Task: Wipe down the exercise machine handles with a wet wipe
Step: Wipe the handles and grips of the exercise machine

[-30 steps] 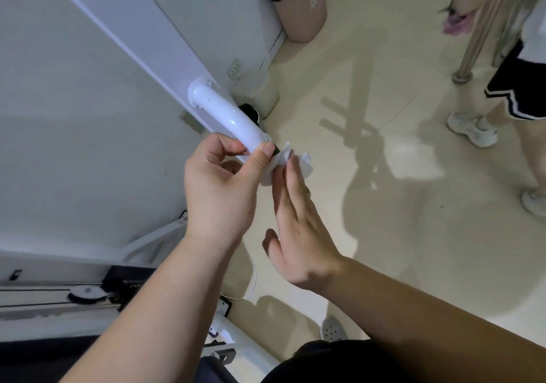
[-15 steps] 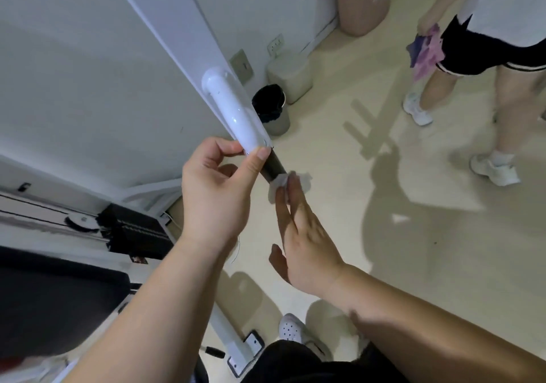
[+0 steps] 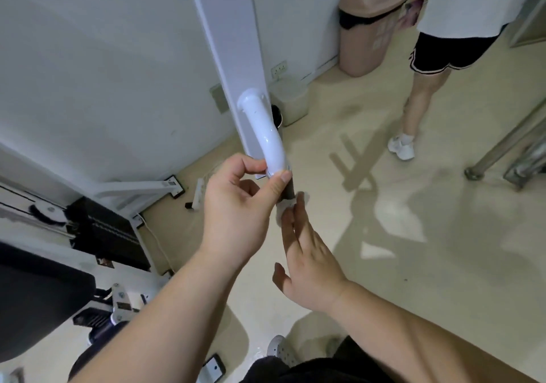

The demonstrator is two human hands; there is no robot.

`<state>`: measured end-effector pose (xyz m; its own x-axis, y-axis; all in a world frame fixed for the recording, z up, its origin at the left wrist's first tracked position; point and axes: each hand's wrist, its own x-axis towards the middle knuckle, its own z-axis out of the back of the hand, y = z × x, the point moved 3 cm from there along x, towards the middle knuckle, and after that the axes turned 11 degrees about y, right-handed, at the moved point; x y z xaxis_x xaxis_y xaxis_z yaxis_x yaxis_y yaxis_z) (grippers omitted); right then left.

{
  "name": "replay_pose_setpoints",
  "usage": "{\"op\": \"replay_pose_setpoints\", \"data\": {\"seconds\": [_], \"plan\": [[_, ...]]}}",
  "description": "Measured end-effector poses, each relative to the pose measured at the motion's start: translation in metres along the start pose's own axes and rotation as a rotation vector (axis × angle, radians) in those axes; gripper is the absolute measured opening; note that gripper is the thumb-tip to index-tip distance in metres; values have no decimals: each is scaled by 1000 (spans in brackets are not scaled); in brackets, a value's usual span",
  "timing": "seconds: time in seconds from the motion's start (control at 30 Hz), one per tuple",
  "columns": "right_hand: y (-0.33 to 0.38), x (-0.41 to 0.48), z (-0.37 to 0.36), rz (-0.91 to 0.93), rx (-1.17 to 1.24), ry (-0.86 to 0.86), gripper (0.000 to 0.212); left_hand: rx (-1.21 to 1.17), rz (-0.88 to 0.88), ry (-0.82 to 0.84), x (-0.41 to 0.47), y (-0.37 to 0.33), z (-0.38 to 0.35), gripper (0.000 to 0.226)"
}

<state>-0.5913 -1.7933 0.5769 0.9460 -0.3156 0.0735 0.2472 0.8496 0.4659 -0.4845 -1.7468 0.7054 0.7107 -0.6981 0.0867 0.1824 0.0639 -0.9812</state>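
Two grips are engaged on one handle (image 3: 267,134), a white bent tube that is fixed to the white upright (image 3: 230,43) of the machine and ends in a dark sleeve (image 3: 288,189). The left grip (image 3: 236,205) is closed to a pinch, with thumb and forefinger set on opposite sides of the tube just where white meets dark. The right grip (image 3: 310,258) is held flat, fingers straight and thumb spread well clear. The wet wipe (image 3: 284,208) is pressed by the right fingertips against the free end of the dark sleeve and is not enclosed by them. It lies directly below the left thumb, touching the sleeve. The long axis of the handle runs from the free end at the right grip, up and away past the left pinch, to the mount on the upright. Since the wipe is carried by the right grip alone, the coming stroke is judged to run along that axis toward the left pinch, which would have to be released or shifted. Pale characters are printed on the pink bin (image 3: 366,28) far beyond both grips, but they cannot be read.
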Motion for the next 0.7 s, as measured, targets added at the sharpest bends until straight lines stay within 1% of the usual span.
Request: {"op": "replay_pose_setpoints", "data": {"seconds": [0.1, 0.17, 0.23, 0.3, 0.33, 0.4, 0.53, 0.6, 0.63, 0.7], "plan": [[5, 21, 28, 73, 22, -156, 113, 48, 2, -2, 1, 4, 1, 24], [5, 27, 42, 149, 0, -209, 109, 65, 7, -21, 0, 3, 1, 23], [-2, 26, 42, 189, -61, -161, 120, 60, 11, -51, -2, 2, 1, 23], [-17, 21, 31, 230, -105, -53, 132, 66, -1, -90, -5, 0, -2, 23], [-25, 18, 26, 260, -116, -7, 135, 72, 0, -113, -6, 0, -4, 22], [-42, 17, 26, 352, -112, 41, 130, 58, 17, -180, -9, 0, -10, 21], [-63, 24, 55, 537, -33, 83, 107, 85, 27, -364, -22, -3, -31, 19], [-71, 26, 68, 631, -25, 109, 100, 74, 48, -527, -35, 1, -46, 27], [-75, 27, 72, 669, -12, 123, 99, 22, 74, -632, -43, 5, -55, 31], [-80, 25, 78, 726, 33, 150, 100, -50, 145, -804, -62, 14, -75, 24]]}}
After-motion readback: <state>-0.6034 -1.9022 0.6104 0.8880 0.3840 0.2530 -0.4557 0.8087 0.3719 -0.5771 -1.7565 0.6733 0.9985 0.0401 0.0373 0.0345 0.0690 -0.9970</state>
